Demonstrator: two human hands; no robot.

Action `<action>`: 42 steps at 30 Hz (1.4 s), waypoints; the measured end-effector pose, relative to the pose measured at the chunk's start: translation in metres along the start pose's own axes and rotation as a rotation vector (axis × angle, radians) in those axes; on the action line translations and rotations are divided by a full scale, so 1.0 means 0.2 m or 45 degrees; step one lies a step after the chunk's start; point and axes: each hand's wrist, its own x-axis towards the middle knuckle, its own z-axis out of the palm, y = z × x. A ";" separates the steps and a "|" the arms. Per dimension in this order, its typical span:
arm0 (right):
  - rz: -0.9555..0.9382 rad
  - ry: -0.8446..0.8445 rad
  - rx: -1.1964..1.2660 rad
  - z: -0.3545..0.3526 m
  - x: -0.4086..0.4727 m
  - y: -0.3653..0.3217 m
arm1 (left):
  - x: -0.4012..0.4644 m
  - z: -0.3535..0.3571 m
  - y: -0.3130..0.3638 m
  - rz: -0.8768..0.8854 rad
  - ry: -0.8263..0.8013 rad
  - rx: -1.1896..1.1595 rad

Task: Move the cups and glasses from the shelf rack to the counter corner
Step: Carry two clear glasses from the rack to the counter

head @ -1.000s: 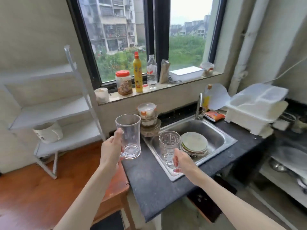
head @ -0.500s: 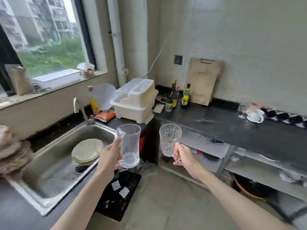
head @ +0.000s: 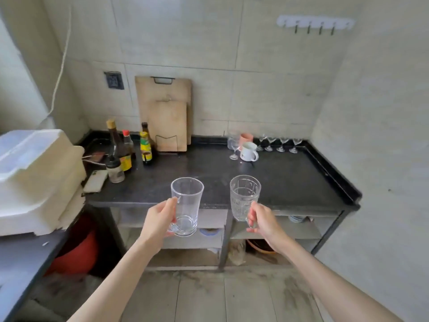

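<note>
Change of view: a second ago the sink and window faced the camera; now the dark counter (head: 290,182) in the wall corner does, both glasses carried along at chest height.
Left hand: the left hand (head: 160,220) grips the smooth glass mug (head: 186,205) by its handle, fingers curled through it.
Right hand: the right hand (head: 261,219) grips the handle of the patterned glass mug (head: 244,197), fingers curled.
Position: both mugs are in the air at the counter's front edge, side by side and apart.
Orientation: each stands upright, long axis vertical, mouth up; the smooth mug leans slightly, rim toward the right.
At the corner: four stemmed glasses (head: 279,144) in a row by the back wall, a white mug (head: 248,152), a pink cup (head: 246,138) and one more stemmed glass (head: 234,145) beside them.
Left of counter: sauce bottles (head: 125,147), a small jar (head: 115,169), cutting boards (head: 166,117) leaning on the wall, a white dish rack (head: 37,177).
Path: bare counter lies between the mugs and the corner glassware.
</note>
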 end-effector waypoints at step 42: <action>0.506 0.047 -0.029 -1.60 3.00 0.27 | 2.29 2.83 -0.16 -0.471 -0.223 0.165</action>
